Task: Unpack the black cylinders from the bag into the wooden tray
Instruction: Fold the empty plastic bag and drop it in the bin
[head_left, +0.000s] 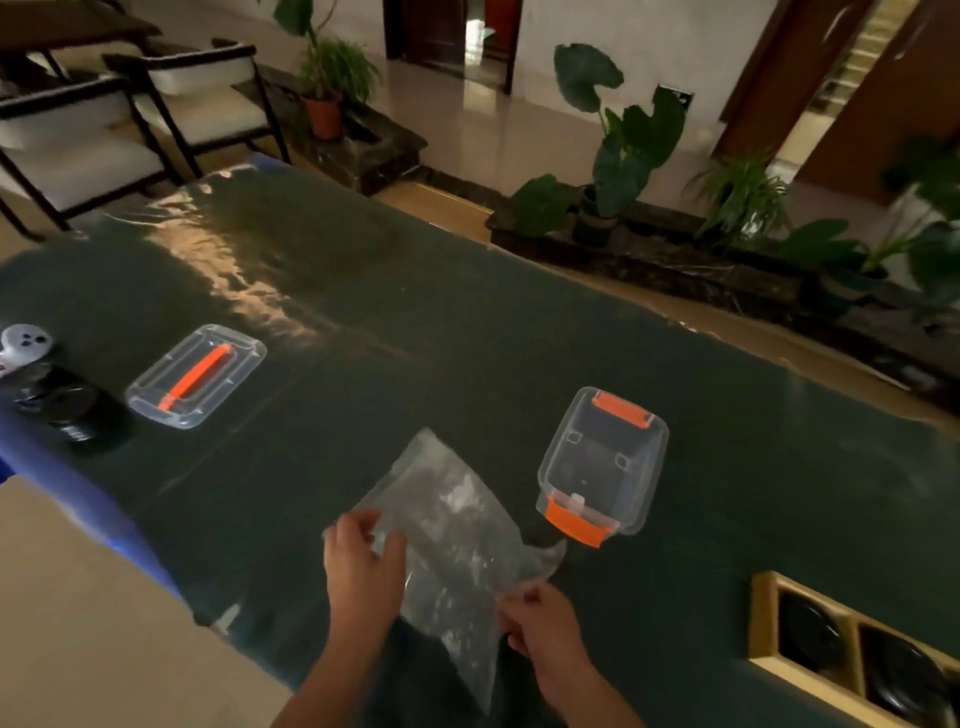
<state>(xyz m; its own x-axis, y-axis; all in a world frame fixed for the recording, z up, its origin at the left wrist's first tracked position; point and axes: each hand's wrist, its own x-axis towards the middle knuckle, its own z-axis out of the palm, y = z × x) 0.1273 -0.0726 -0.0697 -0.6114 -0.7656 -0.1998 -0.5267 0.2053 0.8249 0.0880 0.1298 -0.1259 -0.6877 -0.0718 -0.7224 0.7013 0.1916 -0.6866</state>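
Observation:
A clear plastic bag lies flat on the dark green table, near the front edge. It looks flat and see-through, and I see no dark shape inside it. My left hand grips its left edge and my right hand pinches its right edge. The wooden tray sits at the lower right, partly cut off by the frame. Black cylinders fill two of its compartments. More black cylinders sit at the far left of the table.
A clear box with orange latches stands just right of the bag. Its clear lid with an orange handle lies at the left. A white round object sits at the left edge. Chairs and potted plants stand beyond the table.

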